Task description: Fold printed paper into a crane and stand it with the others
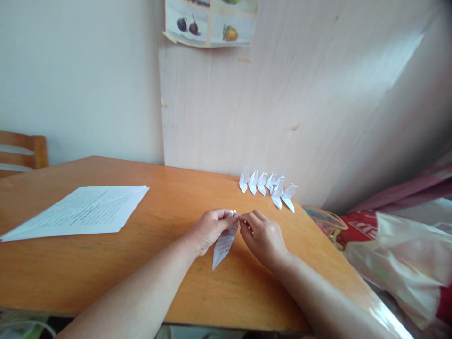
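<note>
The folded paper (pixel 223 248) was between the two hands, its long point slanting down toward the near edge of the table (pixel 176 193). The left hand (pixel 212 230) pinched its upper end — the right hand (pixel 264 236) closed bent fingertips on the top corner.

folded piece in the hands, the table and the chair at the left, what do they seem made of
Folded piece: paper, matt white, judging by its sharp folds and rows of print.
Table: likely varnished wood or veneer; orange-brown, with glare along its right edge.
Chair: probably wood too, from its orange-brown slats; too little shows to be sure.
</note>
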Demonstrator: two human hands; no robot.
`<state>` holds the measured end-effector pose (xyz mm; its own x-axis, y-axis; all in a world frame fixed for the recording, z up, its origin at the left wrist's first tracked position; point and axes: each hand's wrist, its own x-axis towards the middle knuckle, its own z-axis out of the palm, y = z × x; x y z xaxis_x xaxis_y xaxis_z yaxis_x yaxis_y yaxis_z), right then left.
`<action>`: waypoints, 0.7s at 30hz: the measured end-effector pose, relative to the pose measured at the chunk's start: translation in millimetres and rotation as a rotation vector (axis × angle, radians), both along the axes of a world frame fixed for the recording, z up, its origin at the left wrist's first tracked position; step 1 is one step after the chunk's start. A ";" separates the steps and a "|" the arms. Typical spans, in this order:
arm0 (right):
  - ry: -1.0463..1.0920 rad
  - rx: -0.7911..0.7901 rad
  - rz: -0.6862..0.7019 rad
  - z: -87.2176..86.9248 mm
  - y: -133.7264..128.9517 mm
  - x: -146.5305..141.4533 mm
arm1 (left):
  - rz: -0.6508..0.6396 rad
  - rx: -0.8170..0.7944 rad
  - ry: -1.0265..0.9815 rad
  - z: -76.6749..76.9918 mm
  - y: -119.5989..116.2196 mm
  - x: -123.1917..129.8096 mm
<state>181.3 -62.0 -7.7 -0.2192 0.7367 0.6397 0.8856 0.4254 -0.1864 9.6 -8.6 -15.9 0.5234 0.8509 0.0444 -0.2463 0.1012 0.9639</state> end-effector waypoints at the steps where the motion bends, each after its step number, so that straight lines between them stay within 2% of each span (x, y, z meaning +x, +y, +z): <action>1: -0.006 0.001 -0.001 -0.1 0.1 0.0 | 0.004 -0.003 0.002 -0.3 0.2 0.0; 7: -0.013 -0.003 0.002 -0.4 -0.5 -0.8 | 0.033 -0.001 0.020 0.3 -0.3 -0.4; 12: 0.133 -0.035 0.016 -2.4 1.2 0.7 | 0.048 -0.022 -0.002 5.0 -2.0 -1.1; 16: 0.410 -0.140 0.030 -7.3 8.3 3.8 | 0.056 -0.025 0.017 8.3 -3.2 -2.6; 21: 0.969 -0.538 0.132 -8.5 15.3 4.0 | 0.041 -0.004 0.031 9.8 -4.6 -3.8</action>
<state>185.3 -46.7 -16.2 0.1025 0.9770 0.1872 0.2196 0.1613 -0.9622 5.8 -13.1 -6.1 0.4892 0.8718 0.0259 -0.2207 0.0951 0.9707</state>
